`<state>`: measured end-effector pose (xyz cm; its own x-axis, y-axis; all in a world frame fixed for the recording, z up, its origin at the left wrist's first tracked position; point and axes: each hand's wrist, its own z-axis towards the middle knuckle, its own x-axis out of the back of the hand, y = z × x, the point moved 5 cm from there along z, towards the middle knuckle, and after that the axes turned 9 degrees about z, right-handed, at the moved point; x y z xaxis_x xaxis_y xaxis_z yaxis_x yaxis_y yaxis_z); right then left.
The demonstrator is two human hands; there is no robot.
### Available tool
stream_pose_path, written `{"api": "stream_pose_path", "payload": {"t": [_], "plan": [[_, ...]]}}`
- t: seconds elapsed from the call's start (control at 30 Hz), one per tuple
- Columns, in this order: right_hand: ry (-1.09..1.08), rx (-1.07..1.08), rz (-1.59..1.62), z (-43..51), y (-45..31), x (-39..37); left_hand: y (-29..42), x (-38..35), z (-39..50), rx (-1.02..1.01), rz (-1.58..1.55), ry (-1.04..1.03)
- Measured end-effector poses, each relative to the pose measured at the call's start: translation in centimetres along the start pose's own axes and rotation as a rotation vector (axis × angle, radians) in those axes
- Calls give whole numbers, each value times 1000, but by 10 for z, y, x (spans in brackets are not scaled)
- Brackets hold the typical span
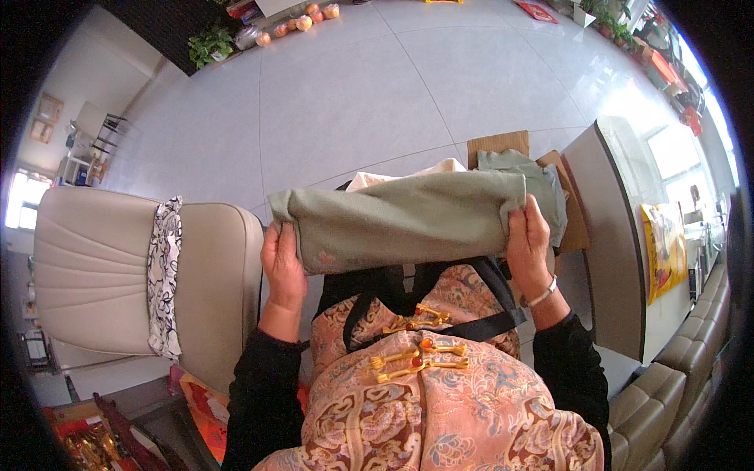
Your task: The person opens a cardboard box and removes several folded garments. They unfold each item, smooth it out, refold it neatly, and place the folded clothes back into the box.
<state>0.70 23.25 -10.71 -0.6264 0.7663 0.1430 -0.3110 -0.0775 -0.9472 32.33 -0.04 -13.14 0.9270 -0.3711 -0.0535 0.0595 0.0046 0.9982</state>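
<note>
A piece of grey-green fabric is stretched between my two hands above my lap, its upper edge folded over. My left hand pinches its left end between thumb and fingers. At the right end my right hand, with a pale bangle on the wrist, grips the same fabric. A small pinkish mark shows near the fabric's lower left corner. Behind it, cream cloth sticks out over my knees. More green cloth lies in an open cardboard box beyond my right hand.
A beige padded chair with a black-and-white ruffled cloth across it stands at left. At right are a white-topped table with a yellow packet and a grey-brown sofa. Fruit and a potted plant are far ahead.
</note>
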Motion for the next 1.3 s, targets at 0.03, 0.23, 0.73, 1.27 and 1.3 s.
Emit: {"api": "stream_pose_path", "payload": {"t": [0.03,0.23,0.73,1.27,1.3], "plan": [[-12,-30,-54,10,9,-6,-3,-3,9,-48,-67,-21],[11,-261,-191,29,54,-17,-58,-8,45,191,363,12],[-43,-99,-459,49,10,-27,-8,-29,29,243,309,-176],[91,-195,-162,69,54,-14,-39,9,25,121,467,121],[67,-243,-239,69,62,-15,-42,8,24,150,444,79]]}}
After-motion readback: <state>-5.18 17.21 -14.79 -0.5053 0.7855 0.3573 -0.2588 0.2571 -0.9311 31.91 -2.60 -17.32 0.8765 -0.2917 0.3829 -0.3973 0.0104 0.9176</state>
